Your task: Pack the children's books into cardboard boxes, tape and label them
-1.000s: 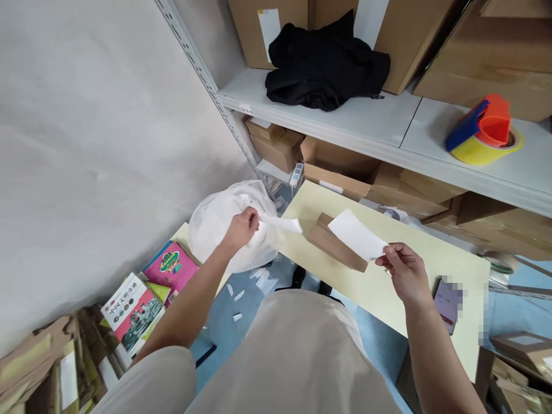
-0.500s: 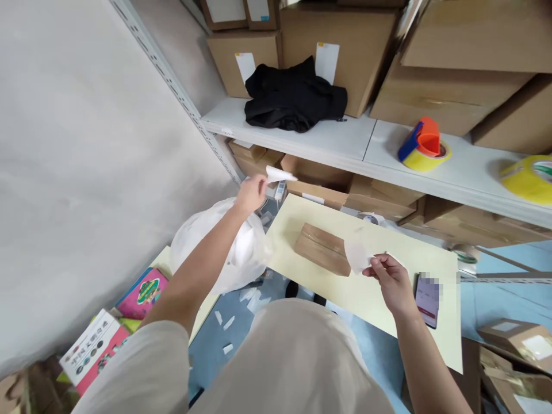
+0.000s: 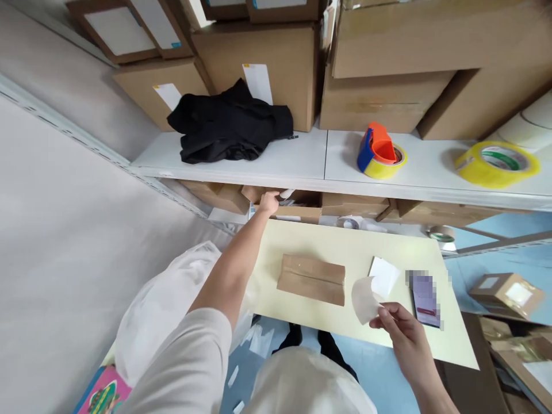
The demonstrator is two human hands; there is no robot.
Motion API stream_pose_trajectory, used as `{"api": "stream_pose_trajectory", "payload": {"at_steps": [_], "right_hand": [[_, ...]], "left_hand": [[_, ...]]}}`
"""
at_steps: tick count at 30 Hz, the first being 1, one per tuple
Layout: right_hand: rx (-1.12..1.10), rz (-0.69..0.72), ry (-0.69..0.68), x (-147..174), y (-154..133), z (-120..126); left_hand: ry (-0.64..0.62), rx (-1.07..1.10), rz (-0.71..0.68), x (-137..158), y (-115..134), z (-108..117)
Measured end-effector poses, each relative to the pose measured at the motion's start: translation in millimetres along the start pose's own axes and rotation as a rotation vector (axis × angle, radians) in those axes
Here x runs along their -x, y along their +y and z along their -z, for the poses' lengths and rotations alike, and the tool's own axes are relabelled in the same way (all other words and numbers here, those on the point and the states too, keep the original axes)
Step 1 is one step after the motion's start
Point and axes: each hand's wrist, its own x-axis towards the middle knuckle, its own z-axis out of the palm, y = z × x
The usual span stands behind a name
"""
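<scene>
My left hand [image 3: 269,202] reaches under the grey shelf, over an open carton [image 3: 297,211]. A small piece of white paper [image 3: 287,194] is at its fingertips, and the fingers look closed on it. Between thumb and fingers, my right hand [image 3: 401,325] pinches a curled white label-like sheet [image 3: 364,300] above the front of the pale yellow table [image 3: 276,241]. A brown cardboard box [image 3: 311,279], seamed with tape, lies between my hands on the tabletop. Behind the sheet rests a white card or pad [image 3: 383,276], with a phone [image 3: 425,299] to its right.
On the shelf [image 3: 302,167] are a black garment [image 3: 233,123], a tape dispenser [image 3: 379,152], a yellow tape roll [image 3: 498,164] and large cartons [image 3: 267,57]. A white plastic bag [image 3: 164,310] bulges left of the table. Paper scraps [image 3: 233,375] litter the floor.
My left hand has moved forward with the paper, from above the bag to over the open carton. My right hand still holds the curled sheet. The view has shifted, exposing the white card.
</scene>
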Motion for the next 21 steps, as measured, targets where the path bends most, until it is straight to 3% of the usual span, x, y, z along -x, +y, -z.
{"api": "stream_pose_trajectory", "payload": {"at_steps": [3, 4, 6, 8, 11, 13, 16, 18, 21], "right_hand": [[-0.058, 0.019, 0.033, -4, -15, -20], [-0.103, 0.040, 0.027, -7, -21, -29], [-0.196, 0.082, 0.006, -14, -31, -46], [-0.273, 0.119, -0.028, -18, -39, -61], [-0.324, 0.170, -0.088, -17, -48, -80], [-0.313, 0.205, -0.168, -12, -51, -85], [-0.194, 0.286, -0.313, -8, -52, -80], [-0.030, 0.385, -0.201, -9, -51, -69], [0.164, 0.468, 0.164, -17, -46, -54]], "left_hand": [[-0.027, 0.061, 0.002, 46, 23, -4], [-0.049, 0.154, -0.057, 75, 35, -5], [-0.116, 0.306, -0.302, 143, 61, -5], [-0.199, 0.298, -0.505, 209, 86, -7], [-0.136, 0.289, -0.530, 270, 108, -15], [-0.074, 0.338, -0.468, 281, 108, -18], [-0.012, 0.525, -0.335, 275, 93, -14], [0.010, 0.709, -0.220, 269, 81, -8], [0.000, 0.950, -0.079, 265, 69, -2]]}}
